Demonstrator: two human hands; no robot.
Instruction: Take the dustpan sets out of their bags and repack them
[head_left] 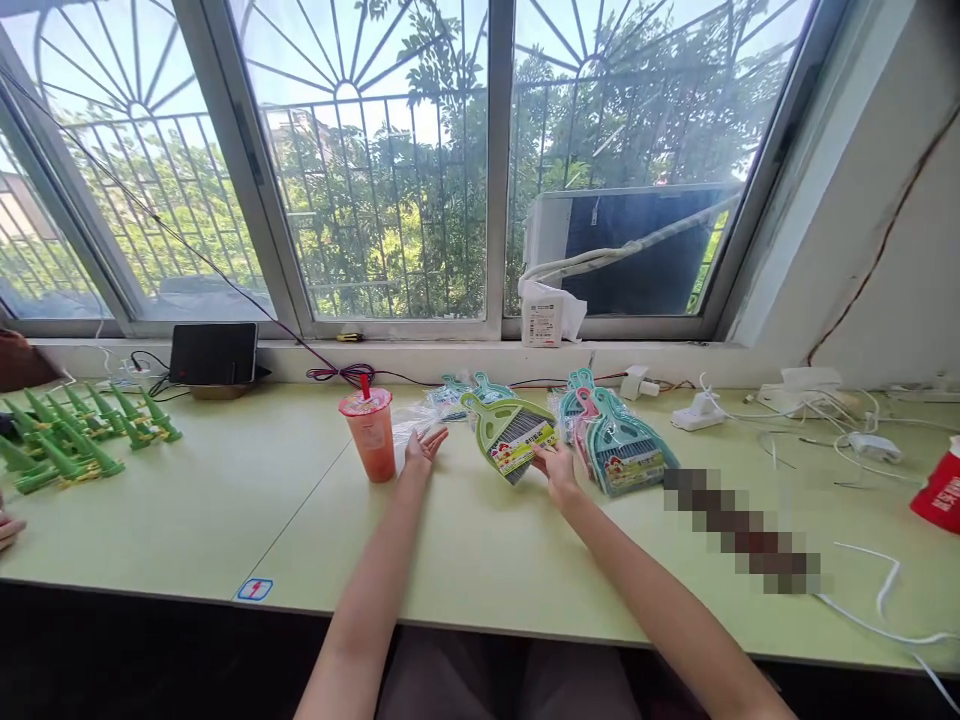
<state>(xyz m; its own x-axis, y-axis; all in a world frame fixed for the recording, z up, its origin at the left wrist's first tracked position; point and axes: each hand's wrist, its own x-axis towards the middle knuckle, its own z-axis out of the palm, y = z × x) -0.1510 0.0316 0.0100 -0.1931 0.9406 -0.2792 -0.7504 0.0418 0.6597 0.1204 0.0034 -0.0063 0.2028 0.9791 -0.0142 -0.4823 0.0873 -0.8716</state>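
Observation:
My right hand (556, 468) grips the lower right edge of a green dustpan and brush set (491, 425), held tilted above the table with its printed label and dark bristles facing me. My left hand (424, 447) has its fingers stretched out toward the set, apart from it, and holds nothing. Behind the left hand lies some clear plastic wrapping (405, 417); whether they touch I cannot tell. To the right of my right hand is a pile of bagged teal and pink dustpan sets (626, 445). More teal sets (472, 388) lie farther back.
A red drink cup with a straw (371, 440) stands left of my left hand. Green cone-shaped pieces (67, 435) cover the far left, near another person's hand (9, 530). A tablet (214, 353), tissue pack (544, 318), chargers and cables (817, 400) line the back and right.

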